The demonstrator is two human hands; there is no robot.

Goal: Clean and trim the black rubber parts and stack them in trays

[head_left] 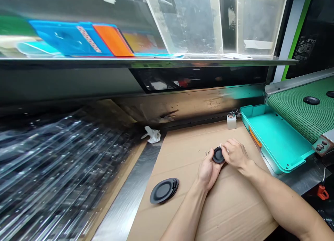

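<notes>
A small round black part (218, 155) is between my two hands above the cardboard sheet (177, 150). My left hand (208, 169) is closed around its left and lower side. The fingers of my right hand (235, 153) are pinched at its upper right edge. To the left of my forearms, several flat black discs (164, 191) lie on the cardboard in an overlapping stack.
A teal tray (281, 140) sits at the right beside a green conveyor belt (305, 101) carrying black discs (311, 100). A small bottle (231, 120) and crumpled white tissue (152, 134) stand behind. Clear plastic trays (60, 171) fill the left; a metal shelf (156, 62) crosses above.
</notes>
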